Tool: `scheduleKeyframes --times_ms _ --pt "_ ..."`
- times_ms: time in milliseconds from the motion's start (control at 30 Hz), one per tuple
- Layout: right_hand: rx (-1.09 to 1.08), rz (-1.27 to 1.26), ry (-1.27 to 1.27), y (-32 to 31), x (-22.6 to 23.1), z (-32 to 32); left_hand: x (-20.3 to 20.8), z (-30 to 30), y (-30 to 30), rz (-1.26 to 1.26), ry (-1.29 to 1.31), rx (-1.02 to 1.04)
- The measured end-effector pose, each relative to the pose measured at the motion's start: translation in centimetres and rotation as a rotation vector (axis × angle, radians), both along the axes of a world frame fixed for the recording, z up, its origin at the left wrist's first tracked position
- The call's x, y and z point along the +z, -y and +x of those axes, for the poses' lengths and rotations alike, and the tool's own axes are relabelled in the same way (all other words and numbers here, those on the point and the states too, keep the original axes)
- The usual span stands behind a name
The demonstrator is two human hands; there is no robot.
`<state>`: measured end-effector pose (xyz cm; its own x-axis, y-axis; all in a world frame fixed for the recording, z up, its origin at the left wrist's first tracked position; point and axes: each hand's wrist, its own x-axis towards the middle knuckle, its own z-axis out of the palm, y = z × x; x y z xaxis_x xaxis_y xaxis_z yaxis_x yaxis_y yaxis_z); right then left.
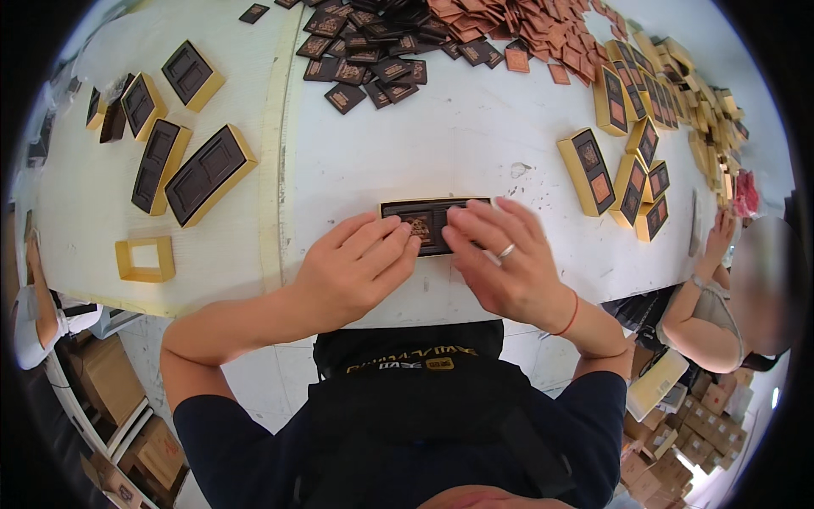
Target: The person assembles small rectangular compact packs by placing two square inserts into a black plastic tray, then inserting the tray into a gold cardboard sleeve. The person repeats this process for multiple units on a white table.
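In front of me a gold-rimmed box (437,204) with a dark tray lies on the table. A dark square piece with a gold print (419,226) sits in its left part. My left hand (360,263) rests at the box's left end, fingers stretched out and touching the dark piece. Over the right part lies my right hand (509,259), with a ring and a red cord at the wrist. Its fingers are bent and somewhat apart, with nothing visible between them. They hide most of that part of the tray.
Dark square pieces (365,51) and reddish-brown square pieces (526,30) are heaped at the far side. Boxes with unfilled dark trays (210,174) and a gold frame (146,259) lie left. Filled boxes (587,172) stand right. People work at both sides.
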<state>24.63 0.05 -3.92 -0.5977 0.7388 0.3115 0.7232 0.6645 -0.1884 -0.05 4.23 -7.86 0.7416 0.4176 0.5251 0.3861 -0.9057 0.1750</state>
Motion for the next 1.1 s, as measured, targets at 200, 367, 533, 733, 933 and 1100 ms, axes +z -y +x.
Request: scheduleKeyframes --times_ms 200,367,533,733,933,1100 --pt "-0.051 -0.085 -0.058 1.7 -2.7 0.7 -0.4 -0.3 0.0 -0.069 0.041 -0.032" --pt "-0.007 -0.187 -0.407 0.1 -3.4 1.7 -0.2 0.1 -0.5 -0.293 0.144 -0.092" --pt "-0.05 -0.178 -0.317 -1.8 -3.3 -0.6 -1.2 1.0 -0.8 -0.508 0.201 -0.104" --pt "0.064 -0.257 -0.213 -1.9 -4.1 0.7 -2.9 2.1 -0.2 -0.417 0.24 -0.161" --pt "-0.273 -0.006 -0.048 -1.1 -4.0 6.8 0.9 -3.7 -3.9 -0.315 0.031 0.195" --pt "-0.656 0.221 0.168 -0.6 -3.9 12.5 0.9 -14.1 -4.8 -0.139 -0.124 0.666"
